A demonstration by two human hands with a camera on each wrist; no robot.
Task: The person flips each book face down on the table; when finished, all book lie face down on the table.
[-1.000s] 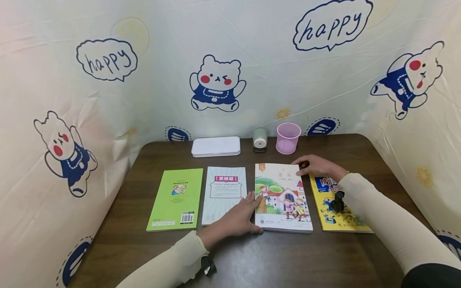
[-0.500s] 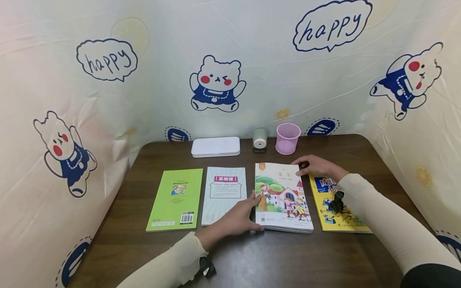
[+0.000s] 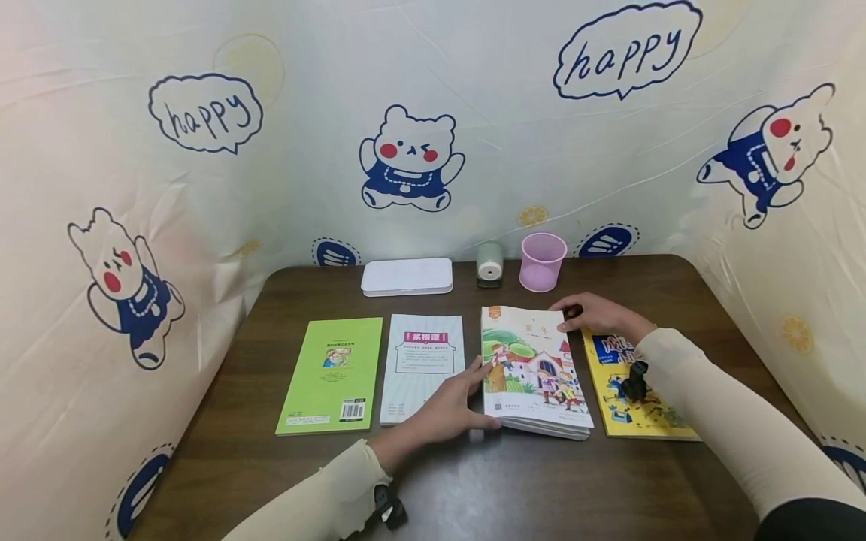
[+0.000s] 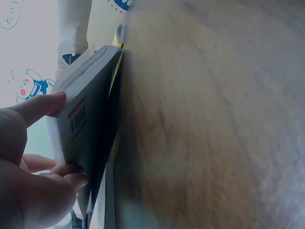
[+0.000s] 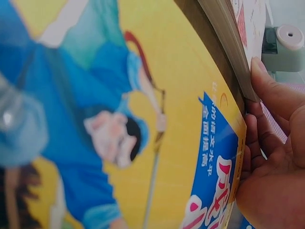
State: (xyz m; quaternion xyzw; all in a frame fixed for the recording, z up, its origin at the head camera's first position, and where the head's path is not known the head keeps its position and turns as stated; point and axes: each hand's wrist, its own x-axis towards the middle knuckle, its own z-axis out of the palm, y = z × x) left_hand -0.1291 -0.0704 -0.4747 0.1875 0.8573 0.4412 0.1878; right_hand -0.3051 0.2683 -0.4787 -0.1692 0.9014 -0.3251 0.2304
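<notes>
An illustrated picture book (image 3: 534,368) lies third in a row of books on the brown table (image 3: 514,488). My left hand (image 3: 452,409) pinches its near left edge, thumb on the cover and fingers underneath. That edge is raised a little off the wood, and the left wrist view shows the lifted book (image 4: 90,119) held by my left hand (image 4: 33,162). My right hand (image 3: 597,314) grips the book's far right corner. In the right wrist view my right hand (image 5: 276,157) curls against the page edge (image 5: 228,43), above the yellow book (image 5: 143,119).
A green book (image 3: 331,374) and a pale striped book (image 3: 421,367) lie to the left, and a yellow book (image 3: 639,394) to the right. A white case (image 3: 406,276), a small green sharpener (image 3: 489,264) and a pink cup (image 3: 541,260) stand at the back. Printed cloth walls enclose the table.
The picture book's near left edge has lifted slightly off the table as my left hand's fingers slipped under it. My right hand has stayed at the far corner.
</notes>
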